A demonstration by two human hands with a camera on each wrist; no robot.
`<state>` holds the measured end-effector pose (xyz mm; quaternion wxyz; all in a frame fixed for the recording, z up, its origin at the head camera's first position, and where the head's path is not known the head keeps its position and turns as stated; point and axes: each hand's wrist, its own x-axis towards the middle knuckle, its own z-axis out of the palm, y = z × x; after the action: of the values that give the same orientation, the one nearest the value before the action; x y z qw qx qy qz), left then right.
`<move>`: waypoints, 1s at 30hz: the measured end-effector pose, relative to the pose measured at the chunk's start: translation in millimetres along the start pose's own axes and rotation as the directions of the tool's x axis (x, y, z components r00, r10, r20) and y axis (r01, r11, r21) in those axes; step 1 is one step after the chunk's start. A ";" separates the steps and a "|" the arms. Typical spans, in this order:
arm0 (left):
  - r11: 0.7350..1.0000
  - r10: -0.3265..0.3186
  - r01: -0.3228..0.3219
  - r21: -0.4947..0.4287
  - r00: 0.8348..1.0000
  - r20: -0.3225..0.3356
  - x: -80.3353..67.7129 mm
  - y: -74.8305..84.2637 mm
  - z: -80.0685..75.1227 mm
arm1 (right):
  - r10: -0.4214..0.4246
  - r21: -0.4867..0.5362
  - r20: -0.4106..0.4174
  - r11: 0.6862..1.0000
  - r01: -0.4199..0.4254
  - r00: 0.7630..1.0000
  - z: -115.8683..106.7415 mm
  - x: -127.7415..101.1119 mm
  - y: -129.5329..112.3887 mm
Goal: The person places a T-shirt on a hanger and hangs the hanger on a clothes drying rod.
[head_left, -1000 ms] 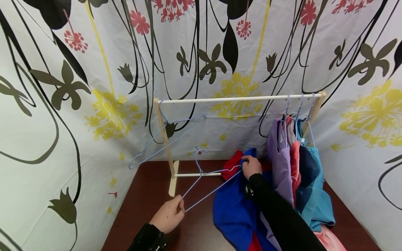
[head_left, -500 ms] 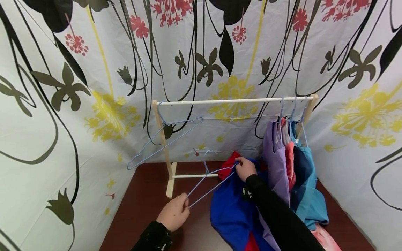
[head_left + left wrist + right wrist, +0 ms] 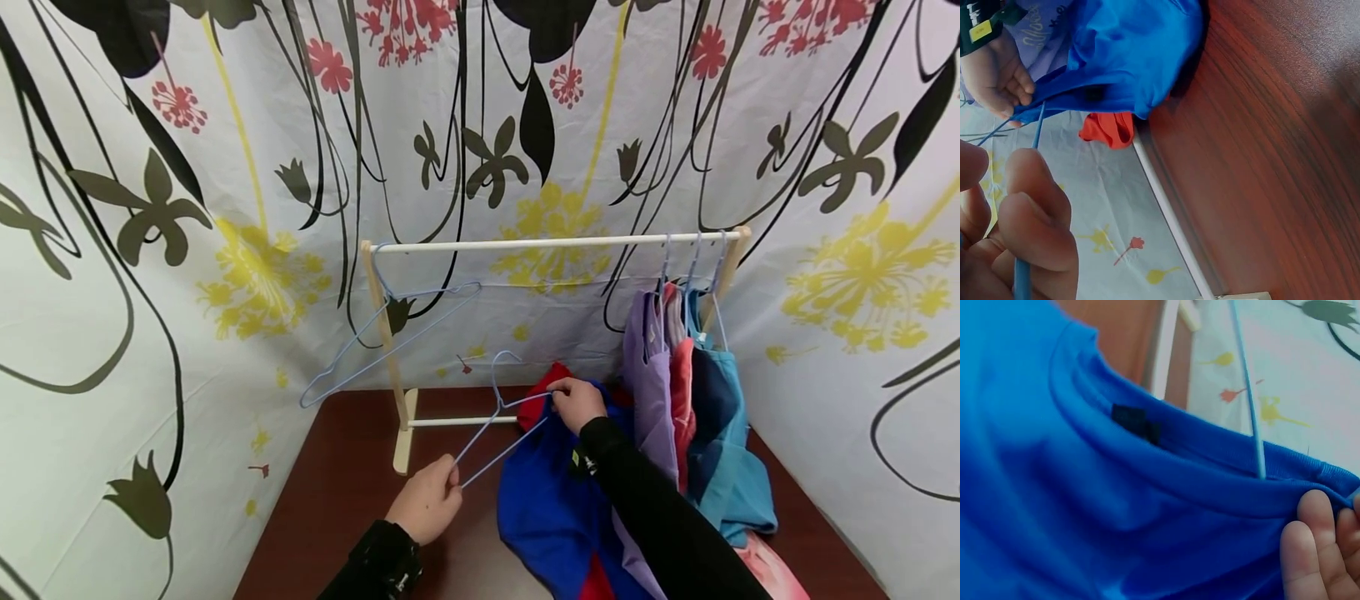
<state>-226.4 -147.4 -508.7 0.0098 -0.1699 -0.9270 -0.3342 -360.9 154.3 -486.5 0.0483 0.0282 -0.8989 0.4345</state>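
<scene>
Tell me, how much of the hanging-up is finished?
Three clothes already hang at the right end of the rack. Now the left hand grips a light blue hanger while the right hand pinches the blue shirt collar, with the hanger wire just inside it. That shirt is not yet on the rail. An empty hanger waits at the left end, and pink cloth lies on the table.

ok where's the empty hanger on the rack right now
In the head view the empty hanger hangs tilted at the left end of the rack rail, by the left post, apart from the clothed hangers at the right end.
</scene>
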 end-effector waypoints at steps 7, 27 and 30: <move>0.999 0.024 -0.024 0.028 0.999 -0.023 5.5 6.0 5.0 | 0.005 0.151 0.003 0.989 -0.005 1.000 -2.4 -7.0 -14.5; 1.000 0.024 -0.024 0.002 0.999 -0.027 17.1 21.2 15.4 | -0.177 0.076 0.102 0.983 0.170 0.979 -2.2 -36.8 -55.5; 1.000 0.027 -0.027 -0.010 0.999 -0.017 18.0 22.3 16.3 | -0.277 -0.021 0.061 0.960 0.278 0.959 -2.9 -39.6 -56.5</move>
<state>-234.7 -115.6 -505.2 0.0214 -0.1797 -0.9227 -0.3405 -316.2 121.9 -445.1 0.0834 0.1657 -0.8934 0.4092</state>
